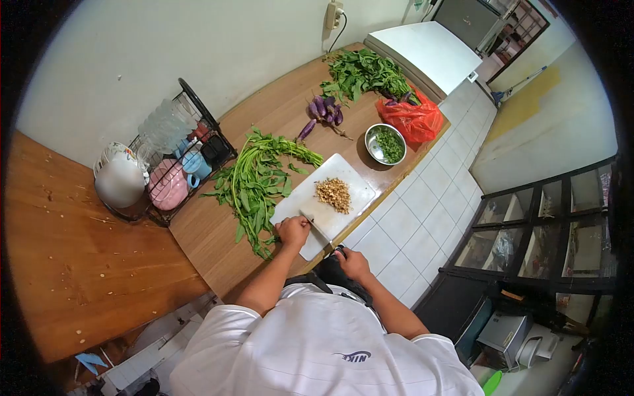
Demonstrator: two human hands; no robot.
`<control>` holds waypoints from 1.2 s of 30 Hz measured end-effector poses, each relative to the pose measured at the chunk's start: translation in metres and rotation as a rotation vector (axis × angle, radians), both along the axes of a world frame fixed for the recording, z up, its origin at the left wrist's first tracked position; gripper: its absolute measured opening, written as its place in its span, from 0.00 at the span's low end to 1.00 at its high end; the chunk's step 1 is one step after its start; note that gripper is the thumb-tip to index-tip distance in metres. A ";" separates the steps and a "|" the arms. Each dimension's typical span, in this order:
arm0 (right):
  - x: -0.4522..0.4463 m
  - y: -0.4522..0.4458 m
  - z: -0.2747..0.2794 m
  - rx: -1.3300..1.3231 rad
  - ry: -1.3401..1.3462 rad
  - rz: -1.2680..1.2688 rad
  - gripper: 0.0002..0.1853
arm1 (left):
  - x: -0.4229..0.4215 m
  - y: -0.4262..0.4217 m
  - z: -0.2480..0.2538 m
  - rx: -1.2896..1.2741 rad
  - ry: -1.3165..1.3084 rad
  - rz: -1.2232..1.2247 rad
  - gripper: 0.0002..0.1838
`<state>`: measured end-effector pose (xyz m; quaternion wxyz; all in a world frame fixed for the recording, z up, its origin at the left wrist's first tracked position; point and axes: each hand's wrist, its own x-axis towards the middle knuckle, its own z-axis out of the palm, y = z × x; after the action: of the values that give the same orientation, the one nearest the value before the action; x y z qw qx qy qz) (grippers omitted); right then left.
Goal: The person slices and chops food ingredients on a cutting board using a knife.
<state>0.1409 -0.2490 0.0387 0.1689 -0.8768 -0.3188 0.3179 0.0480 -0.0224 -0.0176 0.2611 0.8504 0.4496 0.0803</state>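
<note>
A white cutting board (360, 186) lies at the table's front edge, bearing a pile of chopped light-brown pieces (333, 194). Over the board's near left part, my left hand (292, 232) is closed, with a small dark thing at its fingertips. A thin dark line runs from there across the board; whether it is a blade is unclear. My right hand (354, 265) is below the table edge, its fingers closed around something dark, too small to name. Leafy green stems (254, 178) lie left of the board. Beyond it stands a metal bowl (370, 146) of chopped greens.
Purple eggplants (323, 110) lie farther back on the wooden table (208, 254). Behind them are more leafy greens (360, 71) and a red plastic bag (416, 121). A dish rack (221, 132) with cups stands at left. Dark shelving (512, 224) is at right.
</note>
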 end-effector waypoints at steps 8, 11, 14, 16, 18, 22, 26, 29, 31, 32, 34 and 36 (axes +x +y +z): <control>0.004 -0.012 -0.003 0.065 0.082 -0.032 0.28 | 0.000 -0.002 0.000 0.007 -0.007 0.003 0.05; 0.004 -0.017 -0.001 0.082 0.086 -0.042 0.28 | -0.001 -0.002 -0.003 -0.005 -0.072 0.002 0.05; 0.007 -0.021 -0.005 0.089 0.064 -0.048 0.28 | 0.000 -0.002 0.006 -0.073 -0.058 -0.021 0.05; 0.009 -0.019 -0.007 0.076 0.062 -0.045 0.27 | -0.001 -0.003 0.008 -0.061 -0.062 -0.031 0.04; 0.012 -0.015 -0.005 0.048 0.052 -0.012 0.28 | -0.001 -0.002 0.008 -0.046 -0.066 -0.038 0.04; 0.018 0.007 0.006 0.002 0.016 0.006 0.28 | -0.001 -0.001 0.010 -0.038 -0.043 -0.059 0.04; 0.023 0.021 0.001 0.031 0.017 -0.024 0.29 | 0.001 0.001 0.011 -0.073 -0.020 -0.059 0.05; 0.022 0.015 0.000 0.123 0.098 -0.067 0.28 | 0.001 -0.002 0.015 -0.071 -0.055 -0.033 0.04; 0.020 0.005 0.000 0.134 0.158 -0.082 0.27 | 0.000 -0.001 0.008 -0.059 -0.051 -0.034 0.04; 0.019 0.000 0.000 0.104 0.153 -0.064 0.27 | 0.000 -0.001 0.005 -0.049 -0.046 -0.038 0.05; 0.017 -0.011 -0.004 0.073 0.147 -0.045 0.27 | 0.001 -0.001 0.003 -0.043 -0.035 -0.035 0.05; 0.015 -0.016 -0.010 0.089 0.174 -0.065 0.27 | 0.001 -0.001 0.001 -0.035 -0.024 -0.031 0.06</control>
<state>0.1562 -0.2651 0.0288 0.2450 -0.8474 -0.2882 0.3726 0.0491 -0.0231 -0.0165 0.2823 0.8516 0.4347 0.0785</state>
